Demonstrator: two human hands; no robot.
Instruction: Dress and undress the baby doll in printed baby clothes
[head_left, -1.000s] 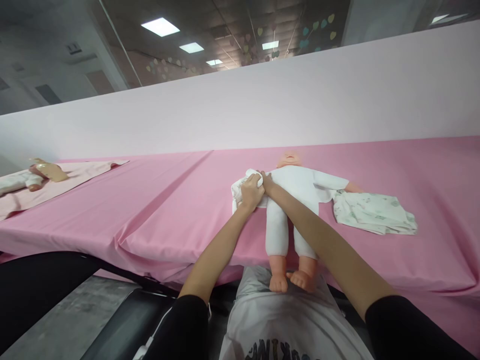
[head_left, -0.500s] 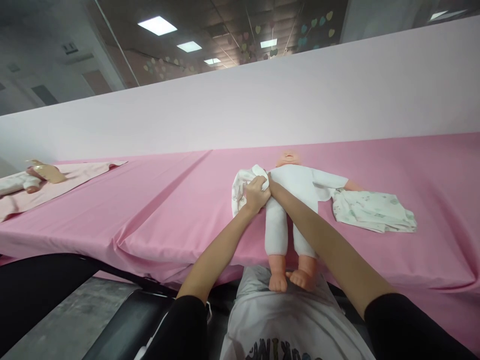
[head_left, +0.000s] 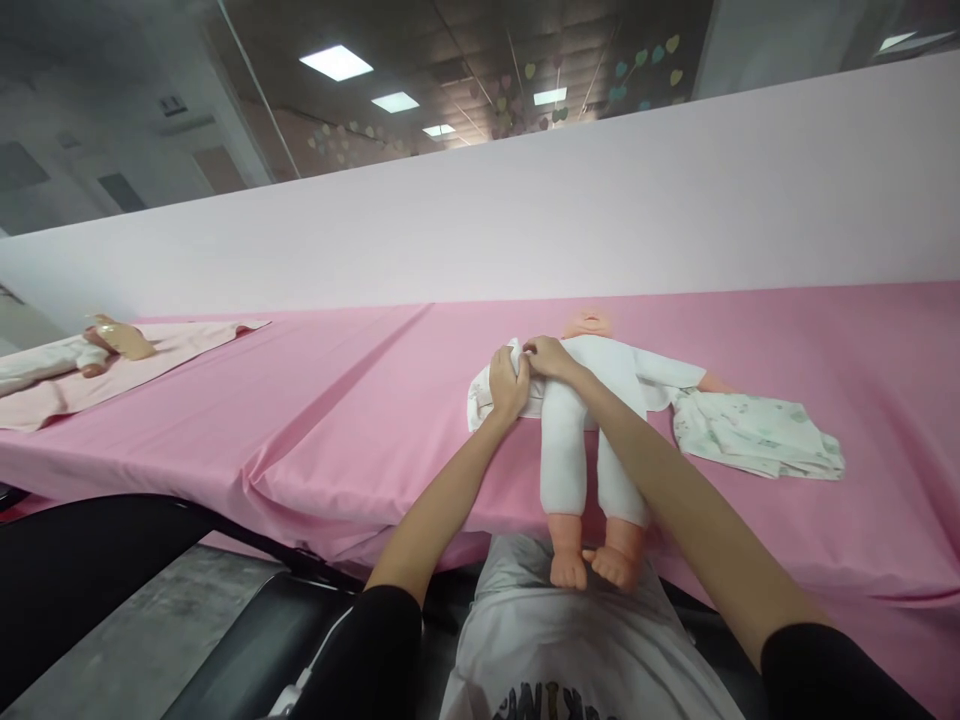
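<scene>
A baby doll (head_left: 600, 400) in white clothes lies on its back on the pink-covered table (head_left: 337, 400), feet hanging over the near edge. My left hand (head_left: 508, 382) is closed around the bunched white sleeve (head_left: 480, 392) at the doll's left side. My right hand (head_left: 550, 358) reaches across the doll's body, its fingers pinched on the same sleeve cloth by the shoulder. The doll's other arm stretches out to the right.
A folded white patterned garment (head_left: 757, 435) lies right of the doll. Far left, another doll (head_left: 52, 358) rests on a pale pink cloth (head_left: 135, 365). A light pink partition (head_left: 525, 230) backs the table. A dark chair (head_left: 112, 580) stands at lower left.
Both hands stay on the doll's left sleeve. My right hand has turned up over the shoulder, and my left hand has shifted its grip on the bunched cloth. The view moved slightly.
</scene>
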